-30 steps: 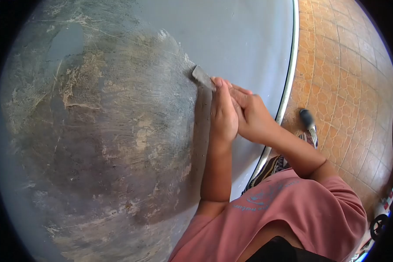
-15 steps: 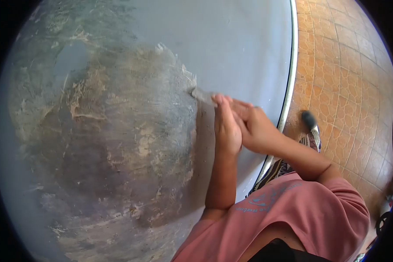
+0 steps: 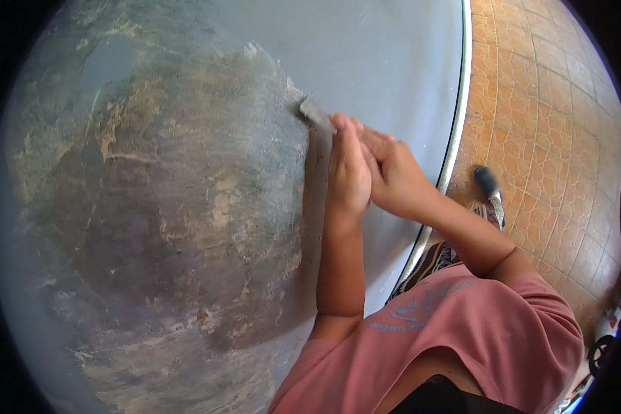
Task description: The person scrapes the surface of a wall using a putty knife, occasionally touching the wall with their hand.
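Observation:
A scraper (image 3: 314, 112) with a flat metal blade is held in both my hands, its edge against the border between bare and painted surface. My right hand (image 3: 398, 174) is closed around the handle, which is mostly hidden by the fingers. Pressed against it from the left, my left hand (image 3: 349, 176) also grips the scraper, its fingers close together near the blade. The blue-grey paint (image 3: 386, 62) covers the right part of the surface. To the left spreads a large rough, stripped patch (image 3: 221, 200) of brown and grey with ragged edges.
A pale trim strip (image 3: 451, 155) with a dark line runs along the surface's right edge. Beyond it is an orange tiled floor (image 3: 531, 117), with a dark-tipped foot (image 3: 487, 181) on it. A partly visible wheel-like object (image 3: 602, 355) is at the lower right.
Both hands and the scraper have shifted upward and slightly left in view, the blade moving up along the paint border. The grip looks the same.

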### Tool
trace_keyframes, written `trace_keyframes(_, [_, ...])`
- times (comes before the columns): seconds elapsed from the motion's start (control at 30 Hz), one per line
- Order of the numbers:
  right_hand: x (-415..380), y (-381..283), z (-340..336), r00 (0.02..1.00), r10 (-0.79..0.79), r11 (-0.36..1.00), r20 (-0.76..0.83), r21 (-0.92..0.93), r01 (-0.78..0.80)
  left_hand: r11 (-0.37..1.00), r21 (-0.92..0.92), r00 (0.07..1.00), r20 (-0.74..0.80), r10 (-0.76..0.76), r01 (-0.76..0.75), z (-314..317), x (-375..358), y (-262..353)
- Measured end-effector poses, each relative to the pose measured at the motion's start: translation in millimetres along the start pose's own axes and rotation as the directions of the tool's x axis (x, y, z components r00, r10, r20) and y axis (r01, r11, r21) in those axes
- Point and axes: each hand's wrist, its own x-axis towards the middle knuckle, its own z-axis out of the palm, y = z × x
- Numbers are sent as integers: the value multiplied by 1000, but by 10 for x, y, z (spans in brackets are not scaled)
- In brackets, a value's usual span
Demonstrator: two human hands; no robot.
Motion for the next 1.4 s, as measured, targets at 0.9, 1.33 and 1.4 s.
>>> trace_keyframes(0.9, [68, 3, -156, 992, -94, 990, 81, -102, 102, 999, -16, 999, 22, 45, -44, 63, 129, -51])
trace_keyframes(1.33, [345, -210, -457, 871, -22, 985, 491, -137, 103, 941, -266, 972, -157, 173, -211, 82, 1, -1])
trace_keyframes(1.4, [427, -220, -561, 824, 38, 995, 565, -95, 19, 937, -271, 966, -195, 170, -219, 168, 69, 27])
